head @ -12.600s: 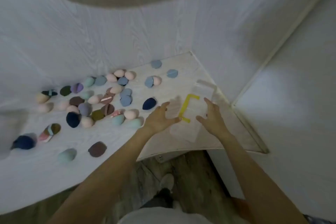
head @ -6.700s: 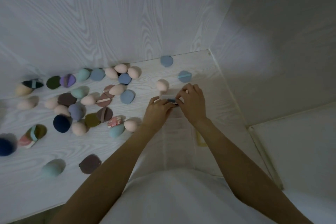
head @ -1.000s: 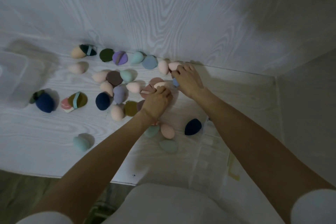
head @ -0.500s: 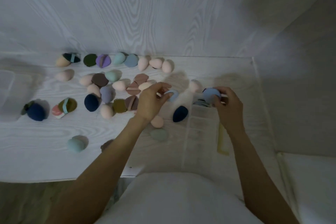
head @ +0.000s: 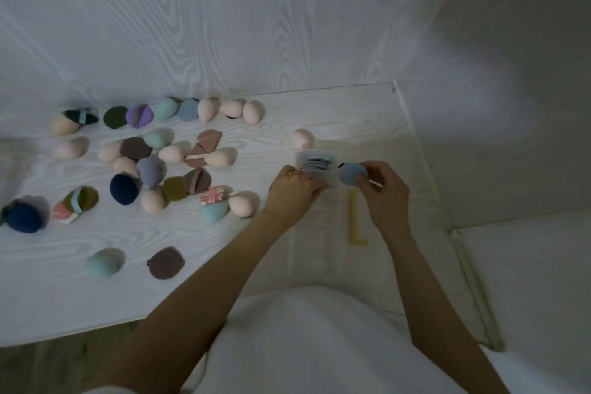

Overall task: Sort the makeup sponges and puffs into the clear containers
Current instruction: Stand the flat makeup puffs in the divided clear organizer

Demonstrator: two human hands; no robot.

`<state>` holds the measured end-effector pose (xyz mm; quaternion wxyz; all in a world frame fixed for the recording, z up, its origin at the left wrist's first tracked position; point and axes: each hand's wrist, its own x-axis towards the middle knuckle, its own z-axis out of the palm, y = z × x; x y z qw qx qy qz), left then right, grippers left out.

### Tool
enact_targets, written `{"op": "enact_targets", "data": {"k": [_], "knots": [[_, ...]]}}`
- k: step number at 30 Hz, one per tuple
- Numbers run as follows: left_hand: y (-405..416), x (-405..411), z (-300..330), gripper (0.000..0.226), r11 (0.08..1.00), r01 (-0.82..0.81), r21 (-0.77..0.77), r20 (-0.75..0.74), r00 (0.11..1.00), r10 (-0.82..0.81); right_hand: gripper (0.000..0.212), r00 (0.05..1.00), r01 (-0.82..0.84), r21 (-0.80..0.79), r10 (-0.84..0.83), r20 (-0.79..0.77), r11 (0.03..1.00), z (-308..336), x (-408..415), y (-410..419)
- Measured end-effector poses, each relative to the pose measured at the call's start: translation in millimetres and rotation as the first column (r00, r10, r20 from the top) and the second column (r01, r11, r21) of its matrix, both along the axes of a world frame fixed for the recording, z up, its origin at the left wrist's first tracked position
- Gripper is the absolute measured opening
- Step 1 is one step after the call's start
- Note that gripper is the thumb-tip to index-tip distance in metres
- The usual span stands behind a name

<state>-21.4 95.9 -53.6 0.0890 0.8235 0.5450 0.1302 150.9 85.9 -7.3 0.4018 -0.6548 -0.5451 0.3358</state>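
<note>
Two hands over clear container (head: 316,166), right hand (head: 385,193) pinching blue puff (head: 351,173), left hand (head: 292,190) curled gripping container edge

The table (head: 367,112) fills the middle of the frame, backed by a wall (head: 224,9) above. Loose sponges and puffs (head: 153,166) spread over its left half. The clear container (head: 319,169) sits right of centre, with puffs stacked (head: 318,163) inside. One lone sponge (head: 302,138) lies just above it. The left hand (head: 292,193) rests at the container's left edge; the right hand (head: 385,193), at its right, holds a puff (head: 351,173) beside the rim.
</note>
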Motion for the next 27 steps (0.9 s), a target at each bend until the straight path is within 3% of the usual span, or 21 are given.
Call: {"op": "enact_targets", "data": {"k": [7,10,14,21,24,27], "knots": [[-4.4,-9.6,1.6,0.028,0.999,0.04,0.005,-0.06,0.997,-0.04,0.014,0.905,-0.21,0.089,0.159,0.394,0.974,-8.7,-12.1,7.6],[-3.5,-12.6,2.8,0.025,0.998,0.065,0.013,-0.005,0.998,-0.065,0.007,0.773,-0.354,0.073,0.247,0.585,0.933,-17.0,-22.1,13.2],[-3.9,-16.0,5.2,0.022,0.998,0.065,0.012,-0.024,0.998,-0.064,0.005,0.599,-0.409,0.052,0.225,0.769,0.911,-25.5,-37.6,20.2],[-8.3,-25.0,3.4,0.015,0.987,0.047,0.151,0.05,0.997,-0.056,0.006,0.457,-0.515,-0.09,0.362,0.812,0.852,-24.7,-48.6,26.6],[-8.9,-30.3,-1.2,0.021,0.983,-0.003,0.185,0.057,0.998,-0.008,0.008,0.486,-0.526,-0.164,0.453,0.748,0.835,-22.6,-40.9,29.1],[-10.5,-38.2,-4.4,0.032,0.992,-0.096,0.084,0.105,0.991,0.087,0.009,0.53,-0.511,-0.177,0.47,0.706,0.841,-22.3,-35.1,28.6]]}}
